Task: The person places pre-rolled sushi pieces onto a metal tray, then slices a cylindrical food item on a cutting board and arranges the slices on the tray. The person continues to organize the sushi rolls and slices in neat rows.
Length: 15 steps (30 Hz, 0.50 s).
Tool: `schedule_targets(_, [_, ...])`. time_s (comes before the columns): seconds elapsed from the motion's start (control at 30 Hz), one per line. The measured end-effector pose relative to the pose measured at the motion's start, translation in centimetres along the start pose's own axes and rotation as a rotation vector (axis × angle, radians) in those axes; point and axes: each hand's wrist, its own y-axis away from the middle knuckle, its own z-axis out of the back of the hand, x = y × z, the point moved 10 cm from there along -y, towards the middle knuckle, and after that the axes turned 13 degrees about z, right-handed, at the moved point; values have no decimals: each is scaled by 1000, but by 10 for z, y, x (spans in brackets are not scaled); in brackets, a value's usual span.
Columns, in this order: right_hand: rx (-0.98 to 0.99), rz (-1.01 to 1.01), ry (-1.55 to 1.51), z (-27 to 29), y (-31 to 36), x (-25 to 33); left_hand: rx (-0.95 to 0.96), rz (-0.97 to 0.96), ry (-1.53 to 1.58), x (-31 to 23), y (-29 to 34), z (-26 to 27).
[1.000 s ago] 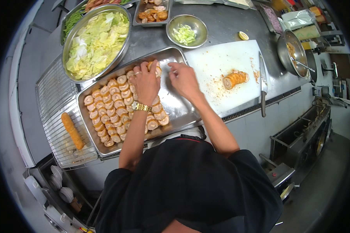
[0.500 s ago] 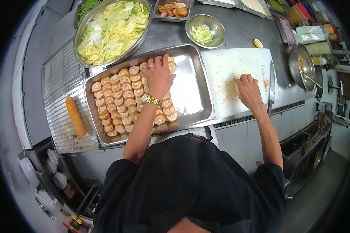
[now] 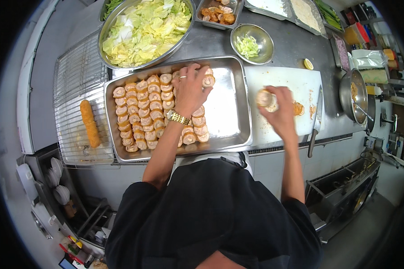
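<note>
My left hand [image 3: 192, 87], with a gold watch on its wrist, reaches over the rows in the metal tray [image 3: 228, 101]. Its fingers are spread and bent down onto sliced meat rolls [image 3: 155, 105], and the fingertips are partly hidden. Over the white cutting board [image 3: 260, 77], my right hand [image 3: 280, 107] grips a pale, round roll slice [image 3: 264, 97] with an orange-brown rim between thumb and fingers. Just right of that hand, another orange-brown roll piece [image 3: 298, 109] lies on the board. A knife [image 3: 318, 119] rests along the board's right edge.
Left of the tray, a long fried roll [image 3: 90, 123] lies on a wire rack [image 3: 72, 89]. Behind stand a big bowl of chopped cabbage [image 3: 148, 31], a container of browned pieces [image 3: 217, 15] and a small bowl [image 3: 265, 42]. At right are a lemon wedge [image 3: 308, 64] and a steel bowl [image 3: 353, 96].
My right hand has lifted a roll slice and moved a little left with it, uncovering another piece on the board. My left hand stays over the rows. The whole view has shifted slightly.
</note>
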Motion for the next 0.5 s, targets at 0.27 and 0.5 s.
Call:
schedule_targets(0.27, [-17,68,-330,-163,-50,46,-147,210,41,46,-2,45])
schedule_targets(0.5, [-5,-307,-432,-179,-30,20,-176,101,39,39,24,54])
